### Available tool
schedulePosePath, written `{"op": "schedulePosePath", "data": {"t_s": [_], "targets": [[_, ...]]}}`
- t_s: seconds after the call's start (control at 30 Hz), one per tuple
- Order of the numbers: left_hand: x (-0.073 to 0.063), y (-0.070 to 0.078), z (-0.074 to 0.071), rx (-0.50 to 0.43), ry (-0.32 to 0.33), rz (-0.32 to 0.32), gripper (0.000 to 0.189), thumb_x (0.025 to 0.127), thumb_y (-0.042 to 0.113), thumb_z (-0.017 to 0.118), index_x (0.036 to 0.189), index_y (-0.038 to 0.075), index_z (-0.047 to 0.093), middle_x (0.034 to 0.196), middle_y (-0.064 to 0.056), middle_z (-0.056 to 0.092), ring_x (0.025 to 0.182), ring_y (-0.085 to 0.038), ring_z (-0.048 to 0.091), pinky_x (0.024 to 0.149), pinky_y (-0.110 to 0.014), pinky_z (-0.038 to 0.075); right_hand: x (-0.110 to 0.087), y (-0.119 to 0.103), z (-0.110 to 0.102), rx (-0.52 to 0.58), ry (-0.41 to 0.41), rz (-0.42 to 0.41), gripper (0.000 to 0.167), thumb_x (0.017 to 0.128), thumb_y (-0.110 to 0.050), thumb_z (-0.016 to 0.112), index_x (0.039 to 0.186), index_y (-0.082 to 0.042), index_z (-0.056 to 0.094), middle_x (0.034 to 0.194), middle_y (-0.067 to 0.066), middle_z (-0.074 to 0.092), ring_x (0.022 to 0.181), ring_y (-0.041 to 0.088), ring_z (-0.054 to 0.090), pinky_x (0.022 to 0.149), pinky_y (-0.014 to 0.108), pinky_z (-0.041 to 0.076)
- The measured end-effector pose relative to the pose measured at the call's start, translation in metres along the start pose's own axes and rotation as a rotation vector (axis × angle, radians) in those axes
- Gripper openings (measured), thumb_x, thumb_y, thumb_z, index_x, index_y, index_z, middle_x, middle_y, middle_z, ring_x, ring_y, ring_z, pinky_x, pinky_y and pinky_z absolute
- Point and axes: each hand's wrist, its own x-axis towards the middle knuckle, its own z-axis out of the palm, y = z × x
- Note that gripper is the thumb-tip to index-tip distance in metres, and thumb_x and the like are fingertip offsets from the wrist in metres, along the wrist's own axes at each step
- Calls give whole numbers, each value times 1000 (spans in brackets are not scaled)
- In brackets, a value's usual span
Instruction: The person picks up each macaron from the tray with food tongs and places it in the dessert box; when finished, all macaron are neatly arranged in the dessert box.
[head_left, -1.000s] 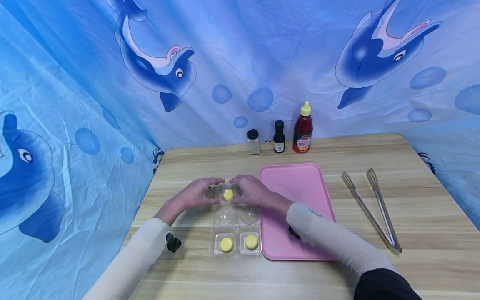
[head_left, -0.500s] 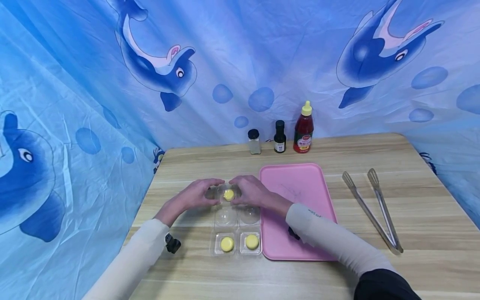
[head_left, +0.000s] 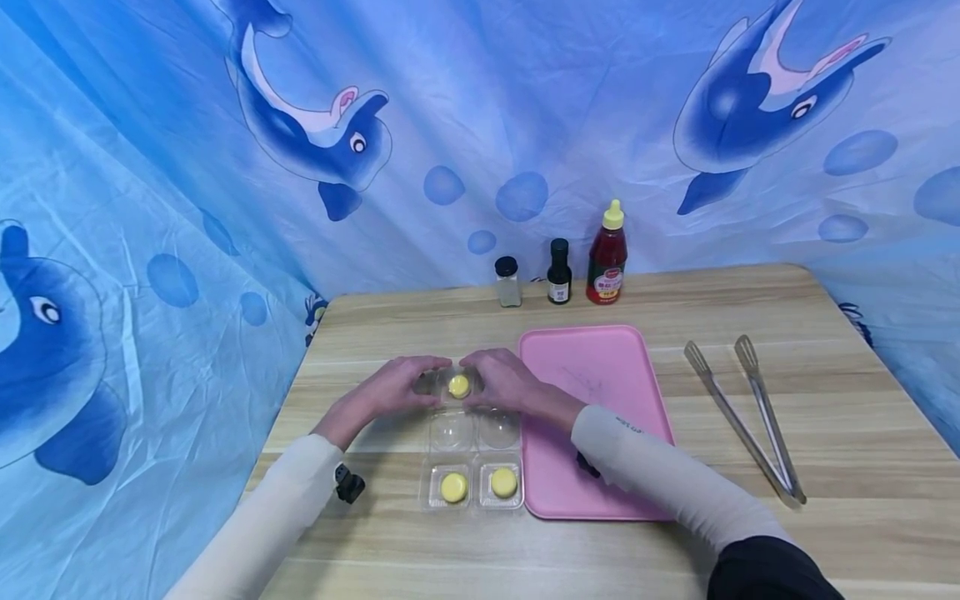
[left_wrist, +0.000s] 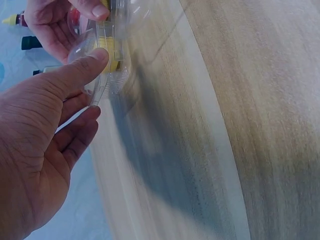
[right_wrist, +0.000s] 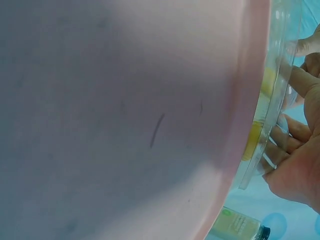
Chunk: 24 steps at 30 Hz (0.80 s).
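Both hands hold opposite sides of a clear plastic box (left_wrist: 116,86) at the far end of the clear packaging, with a yellow round cake (head_left: 458,386) showing between them. My left hand (head_left: 396,385) grips its left side; in the left wrist view the thumb lies on the clear domed cover and the fingers curl below its rim. My right hand (head_left: 501,380) grips the other side, fingers bent around the plastic in the right wrist view. Nearer, two clear domes (head_left: 452,432) lie beside each other, then two square compartments with yellow cakes (head_left: 453,488) (head_left: 503,482).
A pink tray (head_left: 592,492) lies right of the packaging, under my right forearm. Metal tongs (head_left: 752,427) lie spread farther right. Along the back stand a black-capped jar (head_left: 508,287), a dark bottle (head_left: 558,275) and a red sauce bottle (head_left: 607,260).
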Motion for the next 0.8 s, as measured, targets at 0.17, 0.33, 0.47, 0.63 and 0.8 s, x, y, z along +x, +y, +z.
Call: {"op": "schedulePosePath", "data": {"t_s": [0.17, 0.33, 0.47, 0.63, 0.8], "targets": [[2, -1, 0, 8, -1, -6, 72, 91, 28, 88, 152, 9, 57, 151, -12, 61, 136, -34, 59, 113, -52, 50, -1, 3, -4, 58, -41, -1, 78, 80, -33, 96, 144, -4, 63, 142, 12, 67, 130, 27, 63, 115, 39, 49], [3, -1, 0, 2, -4, -17, 72, 90, 28, 88, 153, 10, 57, 151, -11, 60, 139, -34, 57, 116, -53, 48, -2, 7, -8, 89, -70, -5, 76, 85, -33, 92, 147, -3, 60, 147, 13, 63, 137, 29, 58, 118, 40, 45], [4, -2, 0, -2, -8, -34, 72, 91, 29, 88, 154, 12, 56, 153, -10, 59, 140, -34, 55, 117, -53, 46, -2, 9, -9, 105, -72, 0, 75, 87, -32, 91, 148, -1, 59, 146, 14, 64, 135, 29, 59, 116, 40, 48], [5, -2, 0, -5, -14, -43, 73, 90, 29, 88, 154, 12, 56, 154, -10, 58, 141, -34, 54, 118, -54, 45, -2, 10, -8, 121, -77, 13, 76, 87, -31, 90, 149, -1, 58, 145, 15, 64, 131, 27, 62, 112, 39, 51], [6, -1, 0, -6, -17, -41, 73, 90, 29, 88, 154, 12, 56, 154, -10, 58, 141, -34, 54, 118, -54, 45, -3, 10, -8, 122, -75, 19, 77, 87, -30, 91, 150, -1, 57, 146, 14, 64, 130, 27, 62, 112, 40, 51]]}}
